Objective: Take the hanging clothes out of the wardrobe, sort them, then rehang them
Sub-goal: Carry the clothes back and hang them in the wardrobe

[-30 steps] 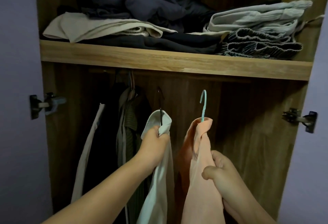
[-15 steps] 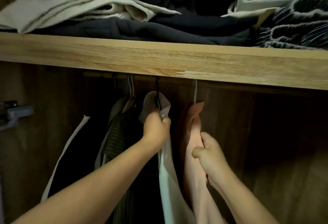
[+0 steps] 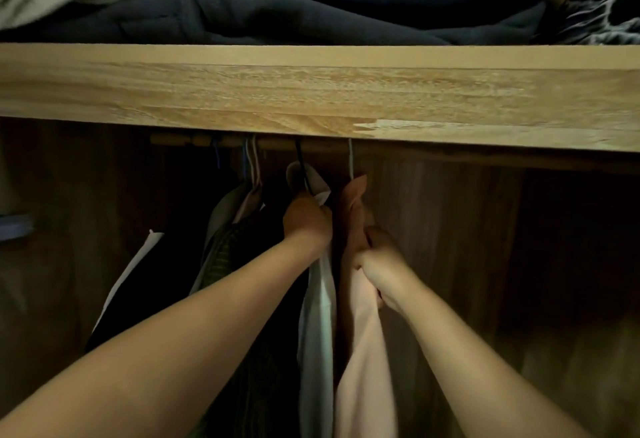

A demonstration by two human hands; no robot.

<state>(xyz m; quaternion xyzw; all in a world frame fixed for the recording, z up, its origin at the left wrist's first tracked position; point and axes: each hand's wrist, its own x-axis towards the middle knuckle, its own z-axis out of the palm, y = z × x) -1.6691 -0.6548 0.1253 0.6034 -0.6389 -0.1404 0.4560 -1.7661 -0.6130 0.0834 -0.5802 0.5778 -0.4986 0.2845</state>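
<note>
Item one, as I log it: white garment (image 3: 318,326), hanging on a black hanger (image 3: 300,167) whose hook runs up to the wooden rail (image 3: 277,143) just under the shelf; my left hand (image 3: 306,221) is curled tight round the garment's neck, right below the hook. Item two: peach garment (image 3: 363,351), just right of the white one and touching it, on a pale hanger (image 3: 350,160) whose hook also rises to the rail; my right hand (image 3: 377,264) is fisted on a bunch of its cloth, lower than the left hand and a little nearer to me. I cannot tell whether either hook sits over the rail, as the shelf edge hides the tops. Item three: dark and striped clothes (image 3: 221,257) hanging packed together on the left, close against the white garment, so room to move is tight on that side. To the right of the peach garment the rail and the wardrobe's back panel (image 3: 467,247) stand bare, giving free room there. Item four: wooden shelf (image 3: 311,94), its thick front edge low over both hands, with a chipped patch near the middle; headroom above the hooks is slight. Item five: folded dark and pale clothes (image 3: 242,11) piled on the shelf. The interior is dim.
</note>
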